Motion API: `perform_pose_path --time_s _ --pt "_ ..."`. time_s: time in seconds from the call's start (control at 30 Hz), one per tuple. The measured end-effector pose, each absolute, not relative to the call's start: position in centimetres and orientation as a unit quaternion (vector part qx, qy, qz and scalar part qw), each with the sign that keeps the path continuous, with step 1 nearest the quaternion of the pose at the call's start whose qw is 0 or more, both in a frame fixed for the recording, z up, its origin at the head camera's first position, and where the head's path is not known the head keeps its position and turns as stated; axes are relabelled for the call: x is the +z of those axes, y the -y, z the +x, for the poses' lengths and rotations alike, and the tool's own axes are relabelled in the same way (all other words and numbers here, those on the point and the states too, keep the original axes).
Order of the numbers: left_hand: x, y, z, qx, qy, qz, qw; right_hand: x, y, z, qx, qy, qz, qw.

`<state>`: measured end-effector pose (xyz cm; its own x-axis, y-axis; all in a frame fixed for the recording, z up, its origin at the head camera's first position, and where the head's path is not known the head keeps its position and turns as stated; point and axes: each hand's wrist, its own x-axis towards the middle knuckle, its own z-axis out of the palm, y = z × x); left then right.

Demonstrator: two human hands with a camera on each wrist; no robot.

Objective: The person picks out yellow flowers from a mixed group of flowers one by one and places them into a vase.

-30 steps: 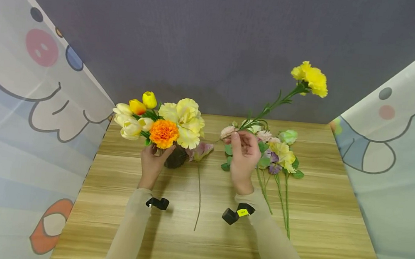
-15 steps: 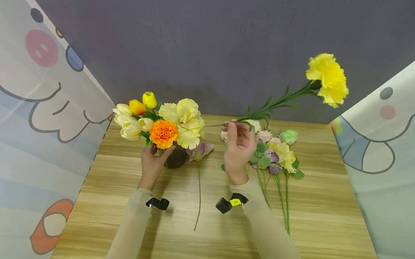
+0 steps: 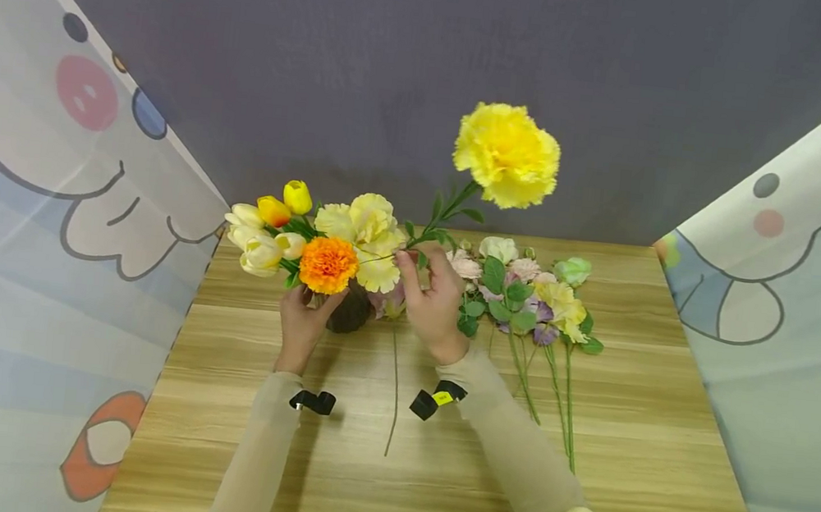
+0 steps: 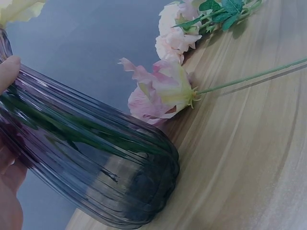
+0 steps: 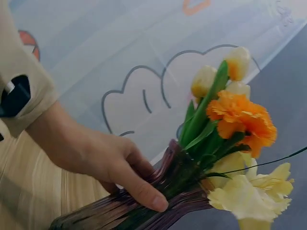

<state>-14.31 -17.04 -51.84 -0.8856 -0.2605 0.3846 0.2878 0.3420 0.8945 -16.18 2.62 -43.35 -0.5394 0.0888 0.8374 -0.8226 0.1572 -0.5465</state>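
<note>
My left hand (image 3: 302, 324) grips a ribbed, purple-tinted glass vase (image 4: 91, 158) around its upper part; green stems show through the glass. White and yellow tulips (image 3: 260, 255), an orange carnation (image 3: 329, 265) and a large pale yellow flower (image 3: 376, 232) rise from its mouth. With thumb and fingers my right hand (image 3: 435, 304) pinches the stem of a bright yellow carnation (image 3: 507, 156), its bloom tilted up and right. The thin lower stem (image 5: 280, 159) reaches left across the pale yellow flower, close over the vase's mouth.
A pink flower (image 4: 165, 91) lies behind the vase, its long stem (image 3: 395, 395) running toward the front of the wooden table (image 3: 625, 491). Several loose flowers (image 3: 562, 303), pink, purple and yellow, lie to the right. Printed curtains flank both sides, with a grey wall behind.
My right hand has moved left toward the vase with the yellow carnation, whose bloom swung out right, then left. Its stem end now lies over the arranged flowers. The left hand stays put.
</note>
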Motion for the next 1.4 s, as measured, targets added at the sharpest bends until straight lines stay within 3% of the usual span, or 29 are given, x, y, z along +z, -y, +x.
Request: perform_pose_path --time_s 0.13,0.37,0.5,0.73,0.97,1.17,1.4 --pt "-51.8 17.1 -14.3 -0.568 0.786 -0.009 0.244 -43.7 -2.0 -16.0 0.531 0.719 0.282 0.349" --pt "-51.8 17.1 -14.3 -0.566 0.785 -0.022 0.251 -44.5 -0.7 -16.0 0.515 0.8 0.246 0.185" --pt "-51.9 17.1 -14.4 -0.562 0.786 -0.021 0.257 -45.7 0.2 -16.4 0.482 0.838 0.215 0.141" --pt "-52.0 17.0 -14.5 -0.559 0.784 -0.025 0.27 -47.6 1.0 -17.0 0.448 0.854 0.212 0.161" --pt "-52.0 17.0 -14.5 -0.562 0.779 -0.036 0.276 -48.6 0.6 -16.6 0.607 0.76 0.205 0.109" --pt "-51.9 17.0 -14.4 -0.566 0.778 -0.032 0.269 -48.4 0.4 -16.2 0.713 0.643 0.199 0.197" --pt "-51.8 16.9 -14.2 -0.561 0.784 -0.024 0.266 -46.4 0.6 -17.0 0.703 0.637 0.156 0.275"
